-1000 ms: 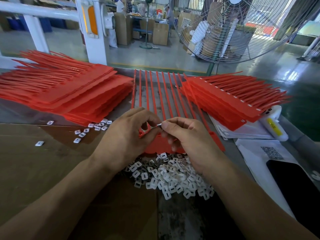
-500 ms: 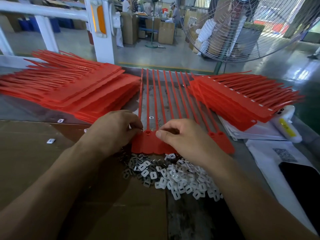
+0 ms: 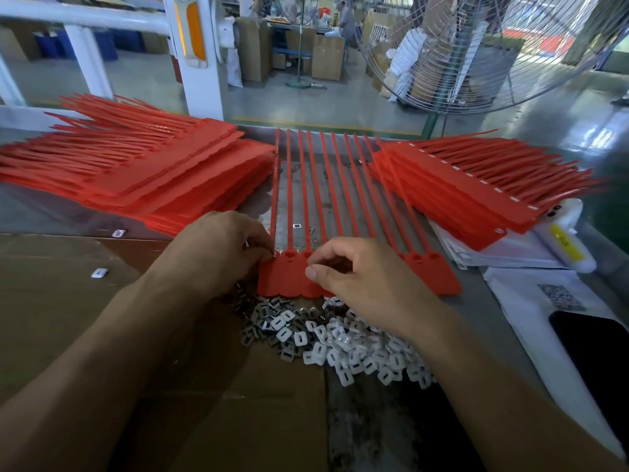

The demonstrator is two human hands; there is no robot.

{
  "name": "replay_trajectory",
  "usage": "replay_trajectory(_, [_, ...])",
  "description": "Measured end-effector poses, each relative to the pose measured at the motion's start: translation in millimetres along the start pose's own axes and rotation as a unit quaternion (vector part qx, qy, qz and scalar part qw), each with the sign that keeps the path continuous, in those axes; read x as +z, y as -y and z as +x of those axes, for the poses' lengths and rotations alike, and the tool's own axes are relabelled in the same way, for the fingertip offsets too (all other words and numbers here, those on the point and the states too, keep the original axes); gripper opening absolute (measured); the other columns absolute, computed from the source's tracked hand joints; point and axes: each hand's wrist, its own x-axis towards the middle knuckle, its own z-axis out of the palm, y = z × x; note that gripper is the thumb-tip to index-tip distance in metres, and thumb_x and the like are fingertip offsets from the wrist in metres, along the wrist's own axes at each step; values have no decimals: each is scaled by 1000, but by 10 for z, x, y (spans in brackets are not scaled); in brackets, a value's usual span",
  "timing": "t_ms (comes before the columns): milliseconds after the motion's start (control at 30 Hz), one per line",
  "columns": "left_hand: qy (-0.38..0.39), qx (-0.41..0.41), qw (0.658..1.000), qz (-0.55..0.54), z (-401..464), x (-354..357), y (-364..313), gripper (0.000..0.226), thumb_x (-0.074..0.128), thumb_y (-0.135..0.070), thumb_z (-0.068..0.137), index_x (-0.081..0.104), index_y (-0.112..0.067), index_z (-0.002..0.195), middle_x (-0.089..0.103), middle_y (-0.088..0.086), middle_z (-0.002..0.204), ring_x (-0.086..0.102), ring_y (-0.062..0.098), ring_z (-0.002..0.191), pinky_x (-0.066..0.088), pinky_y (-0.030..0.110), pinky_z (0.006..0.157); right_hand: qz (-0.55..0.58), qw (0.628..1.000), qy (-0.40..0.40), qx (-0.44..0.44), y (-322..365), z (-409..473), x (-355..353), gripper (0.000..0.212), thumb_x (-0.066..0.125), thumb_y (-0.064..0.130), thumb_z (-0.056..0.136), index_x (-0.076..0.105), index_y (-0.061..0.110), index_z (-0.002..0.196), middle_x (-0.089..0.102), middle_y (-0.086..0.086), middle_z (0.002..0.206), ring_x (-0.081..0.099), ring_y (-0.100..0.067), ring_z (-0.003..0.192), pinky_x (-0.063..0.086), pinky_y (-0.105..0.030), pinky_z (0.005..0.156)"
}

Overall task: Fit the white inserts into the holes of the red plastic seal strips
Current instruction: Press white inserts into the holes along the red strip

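The flat red plastic seal sheet (image 3: 357, 277) lay at twelve o'clock of the loose white square inserts (image 3: 340, 338); left hand (image 3: 218, 257) pinched its corner, right hand (image 3: 360, 284), fingers curled, contents hidden, should seat each insert squarely.

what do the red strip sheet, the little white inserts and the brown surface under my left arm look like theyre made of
Red strip sheet: likely moulded plastic, matte, thin bendy tails. White inserts: seemingly hard plastic, faintly glossy, each slotted. Brown surface: looks like cardboard, dull, with a flap seam.

Both forearms are bare to the hands, the left hand (image 3: 218, 253) and right hand (image 3: 367, 281) ungloved.
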Motion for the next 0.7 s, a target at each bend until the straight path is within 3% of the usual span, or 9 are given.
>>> replay_trajectory(200, [5, -14, 1000, -14, -6, -11, -13, 16, 76, -23, 88, 77, -38, 91, 72, -17, 86, 64, 1, 74, 53, 30, 72, -41, 994, 74, -63, 37, -25, -58, 17, 75, 24, 94, 77, 31, 109, 68, 19, 103, 61, 8, 98, 44, -4, 85])
replay_trajectory(333, [-1, -16, 1000, -23, -18, -17, -33, 18, 73, -18, 90, 75, -36, 95, 68, -17, 90, 65, 4, 73, 57, 33, 70, -69, 985, 139, -71, 68, -51, -120, 20, 76, 27, 93, 77, 35, 111, 64, 19, 99, 60, 6, 95, 47, -9, 83])
replay_trajectory(500, [21, 10, 1000, -9, -14, -19, -24, 20, 73, -18, 89, 77, -36, 93, 69, -16, 94, 65, 9, 84, 55, 38, 81, -120, 978, 143, -97, 109, -58, -88, 20, 76, 31, 93, 77, 34, 113, 62, 16, 101, 57, 2, 96, 46, -18, 87])
replay_trajectory(700, [16, 22, 1000, -7, 1, -1, -5, 20, 74, -18, 88, 77, -37, 92, 68, -17, 93, 63, 6, 83, 54, 38, 82, -114, 981, 128, -95, 100, -71, -74, 7, 75, 28, 94, 77, 30, 100, 63, 18, 97, 57, 3, 94, 47, -20, 86])
